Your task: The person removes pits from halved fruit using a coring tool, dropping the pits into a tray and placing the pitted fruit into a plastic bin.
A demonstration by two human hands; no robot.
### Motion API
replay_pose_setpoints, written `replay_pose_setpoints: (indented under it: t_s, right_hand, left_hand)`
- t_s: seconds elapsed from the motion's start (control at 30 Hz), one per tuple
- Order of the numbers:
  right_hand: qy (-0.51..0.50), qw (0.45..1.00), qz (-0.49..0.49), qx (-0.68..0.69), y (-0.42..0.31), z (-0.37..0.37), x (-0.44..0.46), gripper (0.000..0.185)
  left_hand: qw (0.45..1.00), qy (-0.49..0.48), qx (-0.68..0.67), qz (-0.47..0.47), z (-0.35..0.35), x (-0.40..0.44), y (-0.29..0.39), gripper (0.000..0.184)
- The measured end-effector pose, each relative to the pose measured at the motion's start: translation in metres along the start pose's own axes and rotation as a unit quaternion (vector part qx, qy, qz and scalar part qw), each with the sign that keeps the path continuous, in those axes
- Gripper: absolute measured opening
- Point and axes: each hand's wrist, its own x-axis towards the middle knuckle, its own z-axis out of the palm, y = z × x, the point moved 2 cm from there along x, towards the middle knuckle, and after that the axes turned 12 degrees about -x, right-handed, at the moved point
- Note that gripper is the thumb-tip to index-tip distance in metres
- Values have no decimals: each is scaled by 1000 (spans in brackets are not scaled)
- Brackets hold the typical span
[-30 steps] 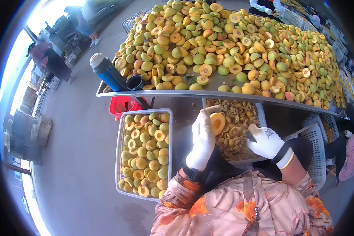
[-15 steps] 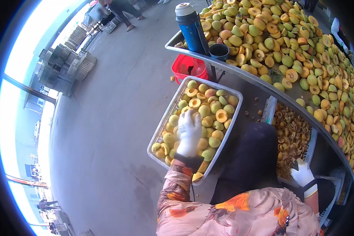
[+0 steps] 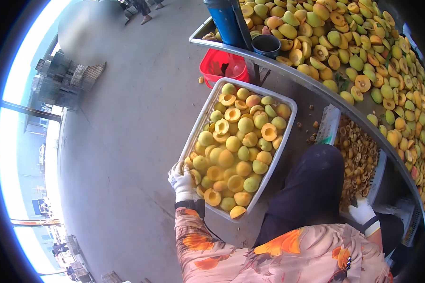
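Observation:
My left hand [image 3: 181, 181], in a white glove, has its fingers closed over the left rim of a white crate [image 3: 272, 175]. Halved yellow-green fruit [image 3: 245, 125] fills this crate, some pieces cut side up, and part of it looks to lie in liquid. My right hand [image 3: 362, 212], also gloved, is closed around a small dark tool [image 3: 353, 202] at the near end of a second crate [image 3: 380, 174]. That crate holds brownish pits or scraps [image 3: 356, 155].
A metal table [image 3: 307, 71] bears a big heap of halved fruit [image 3: 359, 56], a blue flask [image 3: 227, 23] and a dark cup [image 3: 266, 45]. Below its corner stands a red bucket [image 3: 224, 67]. Stacked crates [image 3: 61, 82] and a person's legs [image 3: 144, 8] are farther off.
The view has swung left. My left hand, which held a fruit half over the scraps, went into the fruit crate and then to its left rim, without the half. My right hand stays by the scraps.

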Motion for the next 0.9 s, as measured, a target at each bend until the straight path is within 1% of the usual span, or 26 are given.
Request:
replay_pose_setpoints:
  t_s: [0.07,0.17,0.2,0.3,0.33,0.43,0.47,0.5,0.57,0.6,0.63,0.67,0.7,0.73,0.77,0.8,0.83,0.9]
  right_hand:
    - [-21,999,24,0,-13,-6,1,59]
    - [-63,997,-32,24,-27,-11,9,59]
    - [-78,996,-19,40,-37,-18,8,59]
    - [-48,992,-81,83,-52,-21,9,59]
    - [-40,991,-89,93,-56,-24,8,58]
    - [-29,991,-81,102,-54,-27,5,58]
    - [-18,991,-82,105,-50,-25,4,58]
    - [-15,990,-90,107,-48,-25,4,57]
    - [-6,989,-93,113,-42,-27,4,57]
    - [-5,990,-80,119,-40,-28,1,57]
    - [-1,993,-76,93,-37,-28,0,55]
    - [-17,989,-62,133,-40,-35,-5,53]
    - [-54,988,-48,136,-39,-37,-6,51]
    - [-52,988,-47,134,-38,-36,-7,48]
    - [-59,991,-54,110,-34,-27,-3,45]
    - [-58,989,-55,124,-36,-35,-7,42]
    - [-21,988,-72,136,-29,-28,-6,41]
    - [23,985,-83,151,-23,-32,-9,40]
  left_hand:
    - [997,-22,59,46,7,-8,6,30]
    - [993,-29,112,33,10,-6,10,31]
    - [991,-33,128,24,13,-5,10,30]
    - [984,-32,176,2,16,3,18,28]
    - [983,-17,182,2,18,1,21,28]
    - [987,-9,151,48,19,1,5,28]
    - [989,-32,142,36,17,4,3,26]
    - [988,-24,147,42,11,3,6,28]
    - [986,-16,151,65,3,1,20,32]
    - [990,3,123,65,1,-4,31,38]
    - [993,14,89,72,5,-11,41,45]
    - [988,-75,108,76,16,-20,39,60]
    - [975,-124,178,46,32,-40,44,67]
    - [973,-118,191,47,36,-45,43,70]
    - [974,-140,178,14,35,-37,45,71]
    - [973,-158,168,29,31,-34,47,70]
    - [971,-172,160,38,25,-32,55,69]
    - [957,-223,184,30,6,-24,93,65]
